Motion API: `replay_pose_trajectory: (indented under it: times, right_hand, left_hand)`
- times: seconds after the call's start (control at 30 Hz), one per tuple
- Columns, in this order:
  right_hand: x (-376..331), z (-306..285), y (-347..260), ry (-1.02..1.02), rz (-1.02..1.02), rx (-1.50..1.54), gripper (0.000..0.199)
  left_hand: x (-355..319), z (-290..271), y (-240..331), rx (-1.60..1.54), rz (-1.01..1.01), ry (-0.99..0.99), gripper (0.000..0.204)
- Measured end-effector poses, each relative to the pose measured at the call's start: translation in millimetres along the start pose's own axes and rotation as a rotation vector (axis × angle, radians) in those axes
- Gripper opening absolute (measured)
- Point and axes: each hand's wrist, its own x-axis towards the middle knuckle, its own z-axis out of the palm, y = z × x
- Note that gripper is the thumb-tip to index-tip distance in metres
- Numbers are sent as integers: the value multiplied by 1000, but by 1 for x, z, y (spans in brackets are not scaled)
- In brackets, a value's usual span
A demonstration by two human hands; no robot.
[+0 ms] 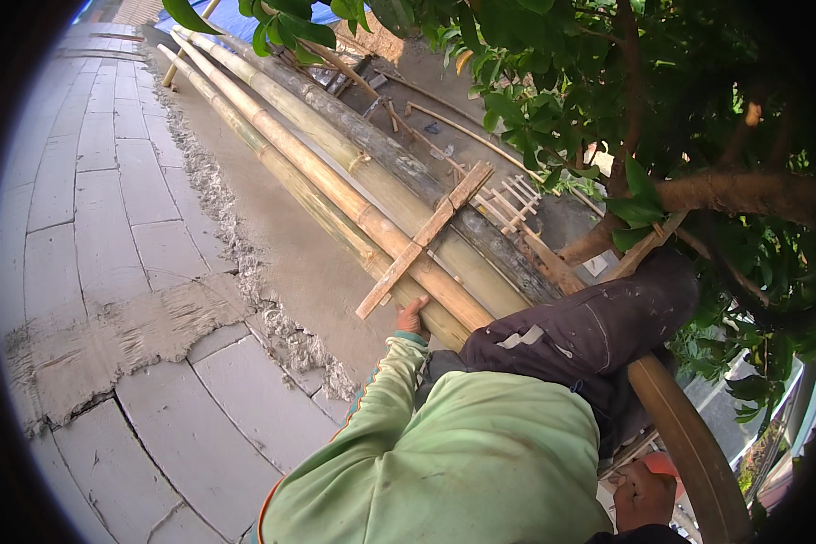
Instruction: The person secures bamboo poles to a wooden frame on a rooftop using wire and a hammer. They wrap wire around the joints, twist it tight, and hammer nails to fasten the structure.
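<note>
My left hand [412, 317] is wrapped round the side of the leftmost bamboo pole [335, 222], just below a short wooden crosspiece [426, 238]. The crosspiece lies slantwise over the poles. Beside that pole run an orange-tan bamboo pole [367, 219], a thicker pale bamboo pole [399, 204] and a weathered grey pole [372, 145]. My leg in dark, stained trousers [589, 331] bends across their near ends. My right hand cannot be made out; bare skin [644, 496] beside something orange at the lower right may be a foot or a hand.
Grey slabs [109, 227] with rough mortar edges [254, 290] spread on the left, beside a smooth cement strip [272, 208]. Leafy branches [716, 195] crowd the upper right. Another pole [689, 444] stands at my right. A wooden ladder-like frame [517, 201] lies lower down beyond the poles.
</note>
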Motion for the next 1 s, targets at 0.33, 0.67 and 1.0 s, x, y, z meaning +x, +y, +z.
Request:
replay_pose_trajectory:
  times: [0.33,0.67,1.0]
  right_hand:
    - [104,-102,-152,419,-608,98,26]
    - [295,112,-240,-65,-872,195,16]
    - [327,183,-211,-137,-686,43,17]
  left_hand:
    - [-25,11,13,-2,88,-92,64]
    - [-37,-71,10,-104,284,671,99]
    - [-56,54,131,1528,1242,244,86]
